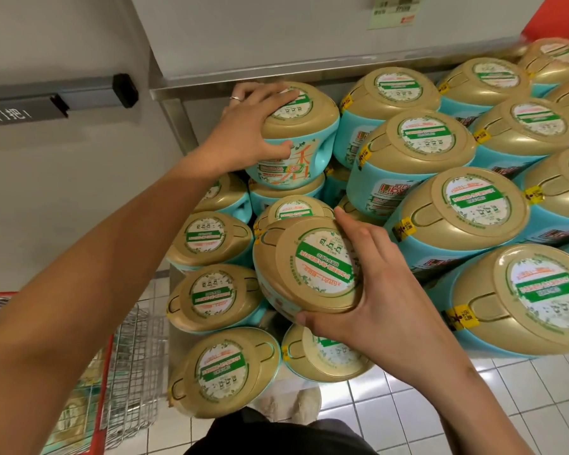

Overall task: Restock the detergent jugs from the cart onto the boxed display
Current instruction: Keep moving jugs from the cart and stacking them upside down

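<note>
1. Head view. My left grip (250,129) is clamped on the top jug (312,126). The fingers spread over its gold lid and the thumb presses the teal side. That jug sits at the back of the display (457,221), just under the metal shelf (276,75).
2. My right grip (385,290) is clamped on the tilted jug (312,267), fingers over the far rim of the lid, thumb hooked under the near rim. This jug is in the middle of the display, between the left column and the pile on the right.
3. Key relation: the tilted jug lies just left of the right grip's palm, lid facing me. Its long axis runs from the lid down into the stack, leaning left, so it is out of line with its neighbours.
4. The left grip is well apart, up and behind. The right is nearer, so I judge it does the seating: level the lid first, then press in.
5. The cart (135,356) is at lower left, beside my left arm. Its contents are too blurred to read.
6. Risk, as I judge it: a lid-only hold may slip on a heavy jug.
</note>
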{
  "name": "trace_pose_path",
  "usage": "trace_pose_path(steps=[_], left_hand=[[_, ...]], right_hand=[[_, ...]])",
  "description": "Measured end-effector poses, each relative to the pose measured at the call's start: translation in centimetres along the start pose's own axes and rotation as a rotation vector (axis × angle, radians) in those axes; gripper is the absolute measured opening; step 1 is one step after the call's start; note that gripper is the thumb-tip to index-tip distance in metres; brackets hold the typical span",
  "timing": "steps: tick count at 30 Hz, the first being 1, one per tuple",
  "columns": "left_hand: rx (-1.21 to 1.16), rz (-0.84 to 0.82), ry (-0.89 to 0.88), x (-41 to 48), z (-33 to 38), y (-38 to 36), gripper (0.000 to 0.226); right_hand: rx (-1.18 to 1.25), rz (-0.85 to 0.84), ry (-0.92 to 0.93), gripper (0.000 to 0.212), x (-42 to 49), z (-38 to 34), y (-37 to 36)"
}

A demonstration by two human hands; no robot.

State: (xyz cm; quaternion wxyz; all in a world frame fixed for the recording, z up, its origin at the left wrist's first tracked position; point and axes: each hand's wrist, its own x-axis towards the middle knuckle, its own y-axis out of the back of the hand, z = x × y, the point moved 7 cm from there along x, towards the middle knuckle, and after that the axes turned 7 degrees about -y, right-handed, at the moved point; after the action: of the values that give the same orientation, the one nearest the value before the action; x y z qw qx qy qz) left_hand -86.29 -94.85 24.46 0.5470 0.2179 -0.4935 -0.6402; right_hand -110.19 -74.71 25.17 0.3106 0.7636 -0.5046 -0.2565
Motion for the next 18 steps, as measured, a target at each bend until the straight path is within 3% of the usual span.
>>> trace_pose_path(steps=[2,4,7,8,11,12,14,16,18], left_hand=[[0.028,0.038,0.008,-0.8,0.6,0.0,0.093],[0.027,0.183,0.018,-2.7,1.5,0.8,0.081],[-0.231,0.516,0.114,-8.3,3.2,1.6,0.028],[-0.328,0.557,0.163,-10.5,3.9,1.2,0.015],[-0.597,0.506,0.295,-17.0,6.2,-2.0,0.012],[-0.71,0.44,0.309,-18.9,7.1,-3.5,0.014],[-0.938,0.243,0.26,-20.8,9.2,-5.9,0.043],[-1.012,0.108,0.19,-20.6,9.7,-6.7,0.086],[-0.962,0.088,0.233,-19.5,8.2,-5.8,0.113]], right_hand=[[-0.002,0.005,0.001,0.131,0.2,-0.1,-0.2],[0.0,0.017,-0.007,0.131,0.3,0.0,-0.2],[-0.014,0.065,-0.01,0.128,0.8,0.1,-0.3],[-0.015,0.104,-0.021,0.128,0.9,0.0,-0.3],[0.022,0.267,-0.116,0.131,1.0,0.0,-0.3],[0.075,0.298,-0.143,0.132,0.8,0.0,-0.5],[0.29,0.293,-0.179,0.132,-0.3,0.1,-1.4],[0.493,0.226,-0.159,0.115,-1.8,-0.5,-2.4],[0.494,0.185,-0.084,0.093,-3.1,-1.2,-3.1]])
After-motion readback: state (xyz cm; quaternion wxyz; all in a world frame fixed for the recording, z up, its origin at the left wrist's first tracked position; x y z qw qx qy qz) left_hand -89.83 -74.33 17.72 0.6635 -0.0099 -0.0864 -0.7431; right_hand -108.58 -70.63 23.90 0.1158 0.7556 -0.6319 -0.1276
